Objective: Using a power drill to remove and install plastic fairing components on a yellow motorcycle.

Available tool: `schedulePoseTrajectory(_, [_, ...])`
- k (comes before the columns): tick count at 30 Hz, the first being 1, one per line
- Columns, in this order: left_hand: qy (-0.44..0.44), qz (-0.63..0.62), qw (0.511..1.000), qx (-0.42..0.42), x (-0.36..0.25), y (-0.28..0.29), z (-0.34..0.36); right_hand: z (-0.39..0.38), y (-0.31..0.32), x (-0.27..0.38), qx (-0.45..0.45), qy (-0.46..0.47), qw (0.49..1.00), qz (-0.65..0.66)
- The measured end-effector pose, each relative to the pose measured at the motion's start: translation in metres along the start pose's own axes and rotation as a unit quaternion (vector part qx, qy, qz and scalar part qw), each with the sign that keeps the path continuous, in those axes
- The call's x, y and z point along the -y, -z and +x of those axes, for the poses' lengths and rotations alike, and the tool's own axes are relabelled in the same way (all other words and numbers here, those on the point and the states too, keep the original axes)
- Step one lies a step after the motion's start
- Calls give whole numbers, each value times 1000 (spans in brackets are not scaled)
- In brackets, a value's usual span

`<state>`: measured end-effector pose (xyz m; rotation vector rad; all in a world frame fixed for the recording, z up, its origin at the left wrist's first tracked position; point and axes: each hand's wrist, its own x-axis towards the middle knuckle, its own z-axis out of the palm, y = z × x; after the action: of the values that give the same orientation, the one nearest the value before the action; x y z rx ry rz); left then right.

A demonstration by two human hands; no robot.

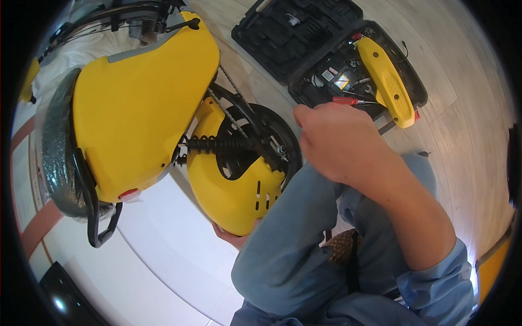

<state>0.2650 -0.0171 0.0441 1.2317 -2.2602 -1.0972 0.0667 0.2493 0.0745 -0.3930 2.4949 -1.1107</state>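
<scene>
1. Two bare hands are near the rounded yellow plastic fender (pixel 228 204) at centre frame: the left hand (pixel 231 238) touches its lower edge, grip mostly hidden, so I cannot tell how its fingers stand; the right hand (pixel 331 136) has fingers curled in, contents unclear.
2. The work looks partway: the fender sits around the black wheel (pixel 294 141), but the bare metal chain (pixel 232 120) is exposed, and the long yellow plastic cover (pixel 389 84) lies unfitted, upper right, across the open black plastic toolbox (pixel 272 49).
3. The blue-grey trouser knee (pixel 288 217) blocks the fender's lower right.
</scene>
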Motion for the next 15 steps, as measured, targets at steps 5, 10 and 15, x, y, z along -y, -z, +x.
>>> schedulePoseTrajectory(5, [2,9,1000,-2,0,-3,2,-1,2,0,-1,5,1000,0])
schedulePoseTrajectory(10, [12,18,1000,-1,0,-5,-5,-1,2,-1,1,5,1000,-5])
schedulePoseTrajectory(15, [26,16,1000,-5,1,-7,-14,3,5,-2,6,-8,1000,-14])
